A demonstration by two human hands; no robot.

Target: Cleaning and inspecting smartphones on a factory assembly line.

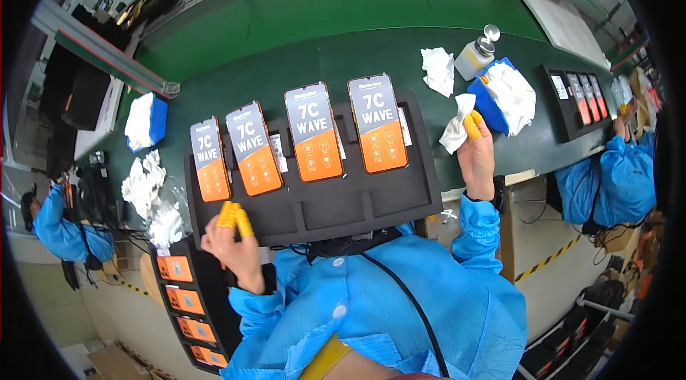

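Head view: four phones [309, 133] on one tray [332, 216]; right fingers [472, 127] pinch one cloth [455, 131], left fingers [228, 215] parted.

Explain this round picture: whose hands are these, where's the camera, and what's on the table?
There's no robot: these are a person's own hands, with yellow covers on some fingers. The single picture comes from a fisheye camera worn on that person's head, looking down, so straight edges bend. On the green table sits a black tray bearing four grey-and-orange phones. The right hand holds a white wipe; the left hand is at the tray's near left corner, nothing visible in it. A blue container stands near the right hand.
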